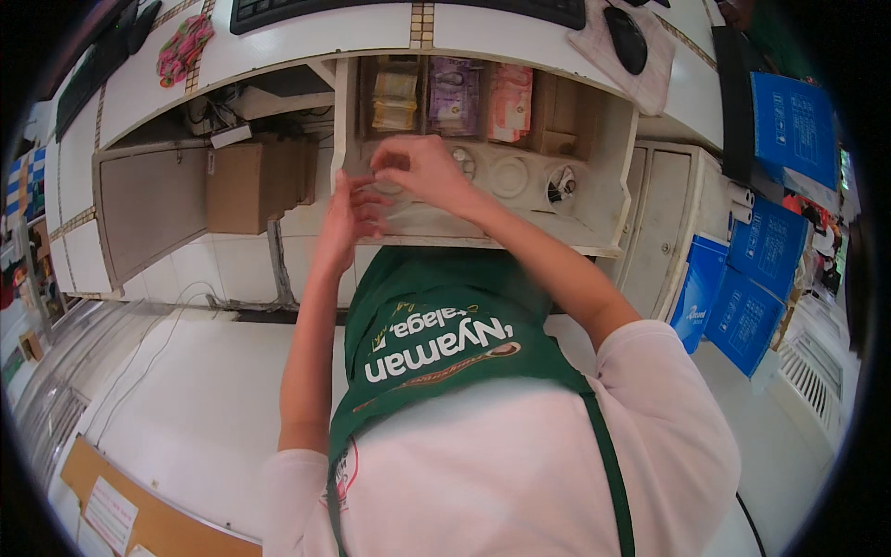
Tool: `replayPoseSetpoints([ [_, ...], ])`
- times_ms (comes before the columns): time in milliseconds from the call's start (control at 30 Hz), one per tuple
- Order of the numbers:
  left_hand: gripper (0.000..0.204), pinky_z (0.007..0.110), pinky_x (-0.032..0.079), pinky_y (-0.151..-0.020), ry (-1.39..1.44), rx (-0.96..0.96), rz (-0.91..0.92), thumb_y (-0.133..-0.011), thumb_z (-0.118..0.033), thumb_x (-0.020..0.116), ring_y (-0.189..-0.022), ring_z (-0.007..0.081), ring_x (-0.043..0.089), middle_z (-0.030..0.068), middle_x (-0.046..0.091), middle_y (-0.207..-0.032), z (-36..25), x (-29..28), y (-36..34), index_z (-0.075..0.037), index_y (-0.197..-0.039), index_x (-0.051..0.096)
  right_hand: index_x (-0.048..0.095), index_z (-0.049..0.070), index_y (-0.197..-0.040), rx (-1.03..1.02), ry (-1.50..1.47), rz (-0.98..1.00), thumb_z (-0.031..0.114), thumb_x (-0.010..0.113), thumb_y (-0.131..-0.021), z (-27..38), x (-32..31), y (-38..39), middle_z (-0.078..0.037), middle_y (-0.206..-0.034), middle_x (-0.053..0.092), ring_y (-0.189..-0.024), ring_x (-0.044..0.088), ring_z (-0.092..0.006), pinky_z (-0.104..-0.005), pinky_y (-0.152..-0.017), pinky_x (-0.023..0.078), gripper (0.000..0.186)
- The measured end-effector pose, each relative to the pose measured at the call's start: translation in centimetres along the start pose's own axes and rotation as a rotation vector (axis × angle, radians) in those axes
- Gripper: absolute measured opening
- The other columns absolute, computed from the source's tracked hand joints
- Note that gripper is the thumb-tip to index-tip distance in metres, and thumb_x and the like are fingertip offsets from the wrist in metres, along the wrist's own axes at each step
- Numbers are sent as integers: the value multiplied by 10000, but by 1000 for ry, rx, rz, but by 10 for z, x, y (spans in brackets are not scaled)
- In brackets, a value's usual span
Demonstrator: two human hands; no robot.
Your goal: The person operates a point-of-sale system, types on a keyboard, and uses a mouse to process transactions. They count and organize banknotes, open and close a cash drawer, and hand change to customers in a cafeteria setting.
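An open cash drawer (613, 176) is pulled out in front of me, with yellow banknotes (395, 97), purple banknotes (454, 97) and orange-red banknotes (510, 102) in its back compartments. Above the drawer's front left part, my right hand (425, 172) bends down with thumb and fingers pinched together. Whatever it may hold is too small to make out. My left hand (345, 215) is just below it at the drawer's left front corner, fingers apart and slightly blurred, with nothing visible in them. Round coin cups (510, 176) run along the drawer's front; coins (561, 184) show in the right one.
A keyboard (408, 11) and a black mouse (626, 41) lie on the tiled counter above the drawer. At the left, a cardboard box (243, 186) stands on the shelf below. Blue boxes (768, 241) are stacked at the right beside a cabinet (664, 213).
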State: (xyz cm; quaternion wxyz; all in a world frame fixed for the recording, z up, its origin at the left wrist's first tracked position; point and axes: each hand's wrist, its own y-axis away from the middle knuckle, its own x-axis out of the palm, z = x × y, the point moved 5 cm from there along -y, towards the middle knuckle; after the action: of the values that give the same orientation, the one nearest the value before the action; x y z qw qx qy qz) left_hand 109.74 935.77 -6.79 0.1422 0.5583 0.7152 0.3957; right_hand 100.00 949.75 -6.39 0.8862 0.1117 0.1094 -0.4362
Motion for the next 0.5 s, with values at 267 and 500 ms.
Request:
replayPoseSetpoints([
  [267,353,295,318,-491,-178,-37,318,-1025,-364,555,-526,164,461,9,548,-661,34,47,-66,-61,-924,706,730,28,-958,294,884,-164,128,712,-816,-71,-200,45,-215,-975,701,-932,684,-404,-483,-824,556,174],
  [500,95,434,538,-654,-1474,761,199,-868,-131,642,-752,315,706,157,703,-773,57,113,-98,-92,-866,729,682,35,-897,234,1241,-49,18,620,-818,-189,-231,80,-215,-919,686,-925,684,-403,-496,-811,561,102],
])
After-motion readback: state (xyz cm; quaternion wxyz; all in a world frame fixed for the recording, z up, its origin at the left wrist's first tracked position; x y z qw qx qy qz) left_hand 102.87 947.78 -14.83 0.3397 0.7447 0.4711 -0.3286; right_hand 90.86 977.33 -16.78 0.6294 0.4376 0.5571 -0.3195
